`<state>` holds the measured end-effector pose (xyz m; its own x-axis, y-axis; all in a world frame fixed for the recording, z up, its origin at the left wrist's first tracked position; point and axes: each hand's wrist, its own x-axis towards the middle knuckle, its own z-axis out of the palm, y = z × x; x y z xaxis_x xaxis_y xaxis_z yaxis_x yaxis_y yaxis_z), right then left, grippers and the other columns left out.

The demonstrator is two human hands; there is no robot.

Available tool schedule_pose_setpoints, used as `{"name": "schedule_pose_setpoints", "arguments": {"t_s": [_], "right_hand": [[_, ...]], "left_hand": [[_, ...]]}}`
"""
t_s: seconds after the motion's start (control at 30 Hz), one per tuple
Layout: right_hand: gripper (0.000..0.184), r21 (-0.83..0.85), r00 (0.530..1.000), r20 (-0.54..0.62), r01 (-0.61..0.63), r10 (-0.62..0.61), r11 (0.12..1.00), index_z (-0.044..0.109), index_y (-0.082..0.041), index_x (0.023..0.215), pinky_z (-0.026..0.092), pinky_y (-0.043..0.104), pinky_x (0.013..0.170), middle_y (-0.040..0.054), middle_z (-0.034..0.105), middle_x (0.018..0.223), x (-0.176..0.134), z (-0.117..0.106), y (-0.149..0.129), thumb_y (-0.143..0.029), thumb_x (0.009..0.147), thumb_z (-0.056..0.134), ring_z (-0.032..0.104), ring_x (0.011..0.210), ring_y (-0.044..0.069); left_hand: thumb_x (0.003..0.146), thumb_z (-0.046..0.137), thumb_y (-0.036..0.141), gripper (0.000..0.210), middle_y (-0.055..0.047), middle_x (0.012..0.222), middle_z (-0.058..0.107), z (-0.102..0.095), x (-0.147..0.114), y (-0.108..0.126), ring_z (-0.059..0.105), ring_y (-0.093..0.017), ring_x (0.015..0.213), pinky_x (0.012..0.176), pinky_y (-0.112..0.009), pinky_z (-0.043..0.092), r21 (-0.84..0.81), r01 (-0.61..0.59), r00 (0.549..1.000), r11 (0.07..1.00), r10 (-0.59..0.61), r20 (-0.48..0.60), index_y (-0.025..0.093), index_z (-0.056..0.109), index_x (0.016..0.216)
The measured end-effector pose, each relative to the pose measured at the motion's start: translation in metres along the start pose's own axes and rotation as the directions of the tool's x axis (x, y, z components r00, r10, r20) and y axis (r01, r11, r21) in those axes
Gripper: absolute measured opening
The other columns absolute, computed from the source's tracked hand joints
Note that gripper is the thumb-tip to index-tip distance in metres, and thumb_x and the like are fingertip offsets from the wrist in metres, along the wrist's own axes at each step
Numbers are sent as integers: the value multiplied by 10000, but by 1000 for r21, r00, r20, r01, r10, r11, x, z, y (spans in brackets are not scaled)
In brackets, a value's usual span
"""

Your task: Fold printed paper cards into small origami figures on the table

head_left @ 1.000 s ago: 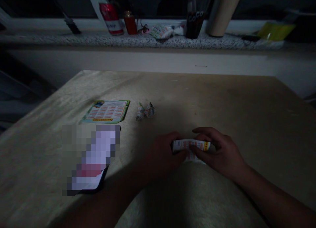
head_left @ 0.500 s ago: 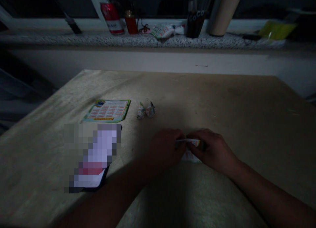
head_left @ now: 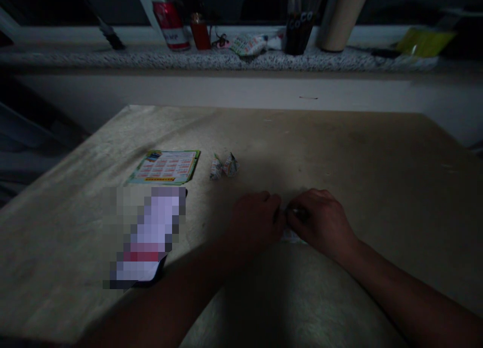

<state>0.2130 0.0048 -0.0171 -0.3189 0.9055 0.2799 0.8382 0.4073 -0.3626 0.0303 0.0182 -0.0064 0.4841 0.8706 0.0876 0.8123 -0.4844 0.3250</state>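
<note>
Over the middle of the table my left hand [head_left: 258, 214] and my right hand [head_left: 320, 214] meet with fingers curled and pinched. Between them is a small printed paper [head_left: 293, 236], mostly covered by the fingers; its lower part shows beneath the right thumb. In the dim light the paper's exact shape is hard to make out. Beyond the left hand are two small folded paper pieces [head_left: 224, 167], side by side, with pointed tops. A stack of printed paper sheets [head_left: 166, 167] lies farther left.
A phone [head_left: 153, 232], blurred out, lies beside my left forearm. On the speckled windowsill [head_left: 139, 61] stand a red can [head_left: 171, 26], a small red-orange container [head_left: 199, 32], a dark drink cup [head_left: 298, 28] and a tan cylinder [head_left: 345, 21]. A crumpled printed wrapper [head_left: 249, 45] lies among them.
The right fingers have curled in and moved slightly up, covering the yellow-edged fold of paper that showed before. Less of the paper is visible now. The view has shifted slightly.
</note>
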Motion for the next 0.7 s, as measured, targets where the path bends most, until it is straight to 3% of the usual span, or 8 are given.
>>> {"name": "schedule_pose_setpoints", "arguments": {"t_s": [0.43,0.6,0.7], "right_hand": [[53,-79,994,23,-103,105,992,721,-187,770,479,399,759,44,734,722,0,-7,-2,-219,808,702,679,680,246],[64,-51,989,14,-145,146,988,735,-197,784,504,403,761,36,756,731,-1,-9,2,-218,816,684,691,673,242],[145,5,988,-12,-152,152,988,763,-187,890,531,393,739,53,779,776,-3,-10,5,-226,859,627,711,707,249]], "left_hand": [[915,548,361,234,-74,851,739,-8,-1,-2,706,-272,738,614,-359,467,93,139,989,986,-143,32,206,721,940],[906,548,360,251,-73,823,748,-14,0,-6,703,-248,736,639,-343,477,58,180,981,982,-183,64,201,743,899],[892,552,367,263,-66,825,763,-18,1,-9,705,-237,749,662,-334,485,4,237,966,972,-236,110,201,757,886]]}}
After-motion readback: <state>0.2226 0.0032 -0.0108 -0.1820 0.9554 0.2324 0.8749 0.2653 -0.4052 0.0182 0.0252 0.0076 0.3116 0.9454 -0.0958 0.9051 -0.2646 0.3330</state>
